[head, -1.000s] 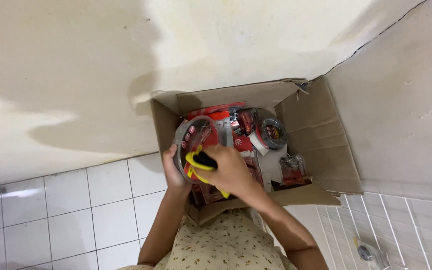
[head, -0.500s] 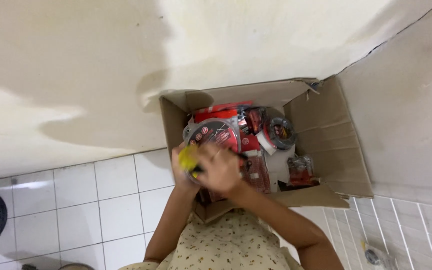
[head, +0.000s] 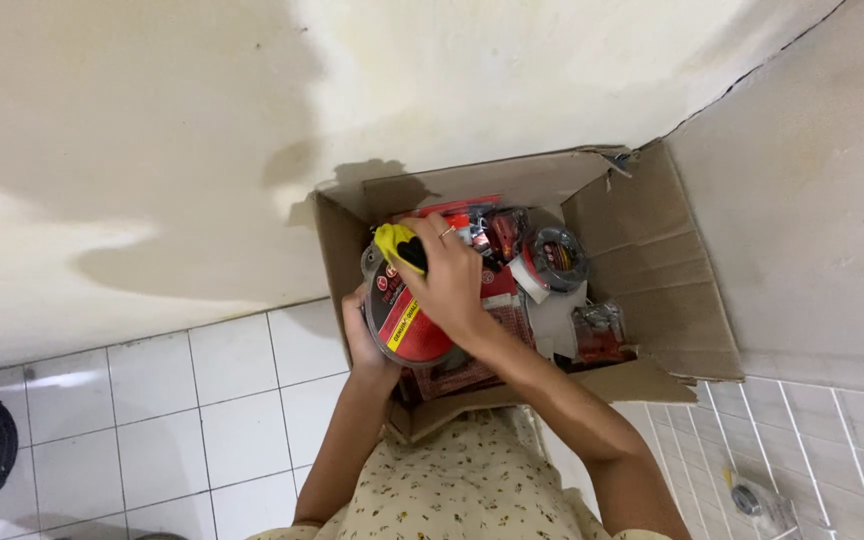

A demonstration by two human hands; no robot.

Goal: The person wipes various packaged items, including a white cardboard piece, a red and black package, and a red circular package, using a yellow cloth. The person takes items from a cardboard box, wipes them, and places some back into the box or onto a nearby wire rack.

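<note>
Cupping from beneath, the left hand (head: 360, 335) supports the near edge of a round red-and-black packaged disc (head: 407, 320) held over the open brown cardboard box (head: 652, 260). Closed over the disc's far rim, the right hand (head: 452, 280) also pins a yellow-and-black tool handle (head: 398, 246), so both hands grip it, tilted, beyond the floral shirt (head: 452, 490).

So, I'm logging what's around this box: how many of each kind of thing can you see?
Cardboard box: 1
Round red-labelled disc pack, held by the left hand: 1
Yellow-and-black tool, under the right hand: 1
Grey tape roll: 1
Small red packets: at least 1
Total: 5
</note>
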